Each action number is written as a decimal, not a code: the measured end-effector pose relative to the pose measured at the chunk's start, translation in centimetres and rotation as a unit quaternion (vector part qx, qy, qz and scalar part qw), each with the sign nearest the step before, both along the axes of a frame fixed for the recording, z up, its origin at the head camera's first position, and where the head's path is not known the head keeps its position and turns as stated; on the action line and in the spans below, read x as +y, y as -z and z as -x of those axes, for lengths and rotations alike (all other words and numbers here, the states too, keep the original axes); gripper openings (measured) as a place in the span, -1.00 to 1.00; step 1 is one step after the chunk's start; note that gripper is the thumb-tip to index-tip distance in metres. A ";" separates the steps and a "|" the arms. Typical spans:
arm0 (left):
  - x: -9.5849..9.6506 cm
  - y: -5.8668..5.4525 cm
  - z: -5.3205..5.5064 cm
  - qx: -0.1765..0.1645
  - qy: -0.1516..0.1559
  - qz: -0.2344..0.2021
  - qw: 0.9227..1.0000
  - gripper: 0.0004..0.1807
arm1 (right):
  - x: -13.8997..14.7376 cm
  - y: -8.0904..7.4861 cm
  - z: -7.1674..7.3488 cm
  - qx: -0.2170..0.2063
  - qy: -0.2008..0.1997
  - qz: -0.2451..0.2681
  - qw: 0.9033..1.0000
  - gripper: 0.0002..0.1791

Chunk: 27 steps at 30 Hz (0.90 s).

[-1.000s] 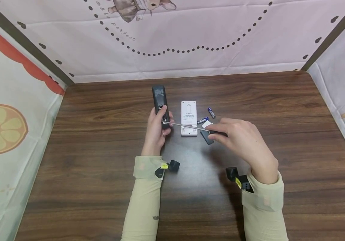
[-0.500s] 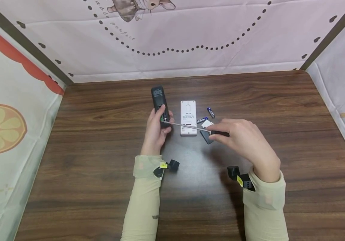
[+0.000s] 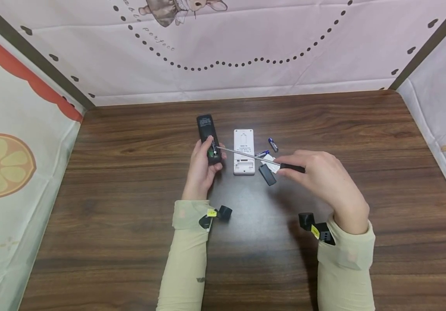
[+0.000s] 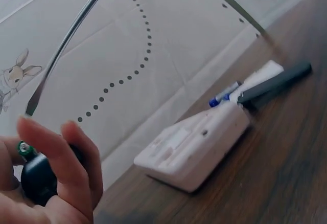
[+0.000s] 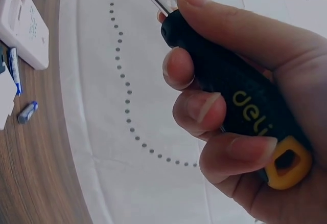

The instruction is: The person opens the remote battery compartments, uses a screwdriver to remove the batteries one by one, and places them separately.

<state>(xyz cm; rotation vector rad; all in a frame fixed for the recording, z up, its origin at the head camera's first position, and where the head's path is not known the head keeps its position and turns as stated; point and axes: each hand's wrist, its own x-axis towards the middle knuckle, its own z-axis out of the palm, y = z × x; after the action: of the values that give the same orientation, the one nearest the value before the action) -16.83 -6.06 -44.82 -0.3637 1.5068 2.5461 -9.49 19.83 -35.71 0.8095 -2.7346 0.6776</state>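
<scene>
My left hand [image 3: 199, 166] grips a black remote control [image 3: 206, 125], back side up, thumb across it. Its battery compartment is uncovered, and a green-ended battery [image 4: 24, 149] shows at the lower end. My right hand [image 3: 320, 177] grips a screwdriver [image 5: 225, 75] by its black handle with a yellow end. The flat tip [image 4: 33, 101] of its metal shaft is just off the remote's right edge in the head view; contact there cannot be told. Beside my left hand lies a white remote [image 3: 244, 144], back up, with its battery compartment bare.
Two blue-and-silver batteries [image 3: 273, 145] lie right of the white remote. Near them are a white cover [image 3: 270, 164] and a dark cover [image 3: 267, 175], partly overlapping. The wooden table [image 3: 129, 242] ends at a patterned cloth wall [image 3: 223, 82] behind.
My right hand has moved right and slightly up, drawing the screwdriver tip from the remote's lower end to its right edge. The black remote has tilted a little, still in my left hand.
</scene>
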 end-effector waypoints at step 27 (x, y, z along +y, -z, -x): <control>3.3 0.3 0.8 0.045 -0.001 0.648 0.760 -0.12 | 2.4 0.2 0.4 -0.032 0.043 0.028 0.998 -0.72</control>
<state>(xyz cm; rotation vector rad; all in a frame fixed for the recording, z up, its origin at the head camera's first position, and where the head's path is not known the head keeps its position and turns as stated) -17.63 -2.76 -45.15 -0.3446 3.0290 1.0526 -9.93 22.26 -35.95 0.6645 -2.7745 0.7706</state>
